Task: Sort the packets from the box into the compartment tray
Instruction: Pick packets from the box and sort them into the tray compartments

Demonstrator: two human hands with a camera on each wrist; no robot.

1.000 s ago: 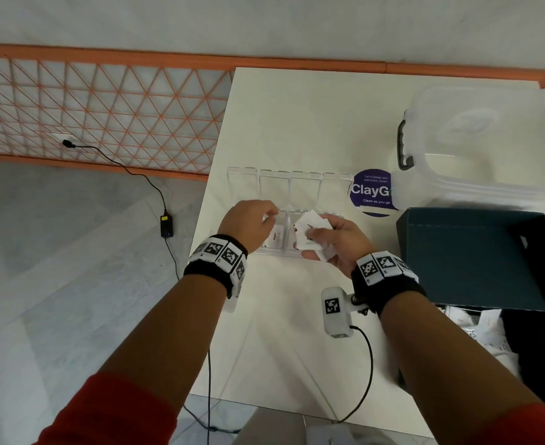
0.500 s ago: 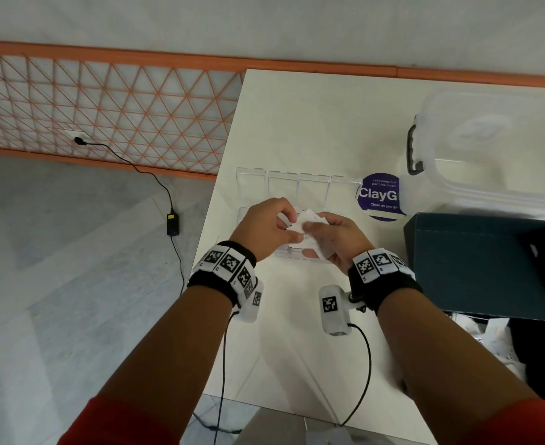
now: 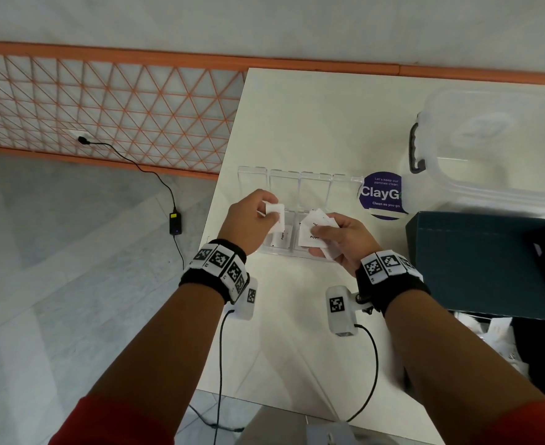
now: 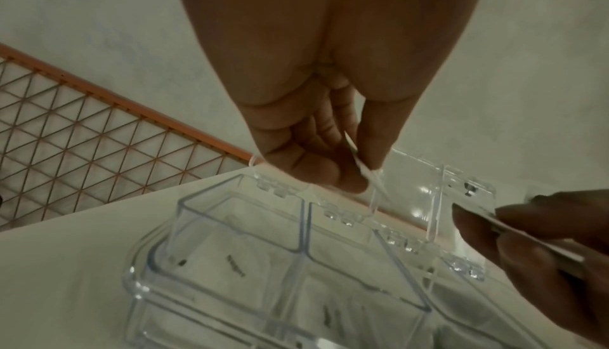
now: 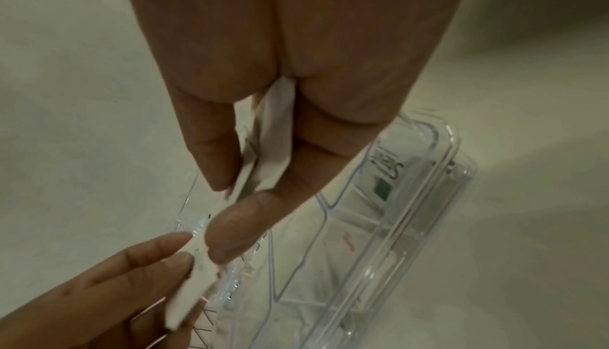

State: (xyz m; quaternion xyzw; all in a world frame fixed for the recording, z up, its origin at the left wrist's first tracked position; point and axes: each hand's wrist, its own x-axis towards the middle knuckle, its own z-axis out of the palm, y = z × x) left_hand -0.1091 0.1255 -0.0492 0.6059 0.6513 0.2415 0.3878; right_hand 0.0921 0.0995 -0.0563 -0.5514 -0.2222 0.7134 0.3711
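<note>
A clear compartment tray (image 3: 290, 248) lies on the white table with its lid (image 3: 300, 184) open at the back. My left hand (image 3: 269, 213) pinches one white packet (image 3: 275, 208) above the tray's left end; the left wrist view shows that packet (image 4: 362, 167) edge-on over the compartments (image 4: 247, 224). Another packet (image 3: 279, 237) lies in the left compartment below it. My right hand (image 3: 320, 234) grips several white packets (image 3: 314, 228) over the tray's middle, and they show between thumb and fingers (image 5: 273, 133). The dark teal box (image 3: 482, 261) stands open to the right.
A large clear storage bin (image 3: 495, 149) with a dark handle stands at the back right. A purple round sticker (image 3: 381, 194) lies beside the tray. More loose packets (image 3: 495, 329) show in the box. The table's left edge runs just left of the tray.
My left hand went to the stack in my right hand, took one packet from it and drew it left over the tray's left end. The right hand stayed in place.
</note>
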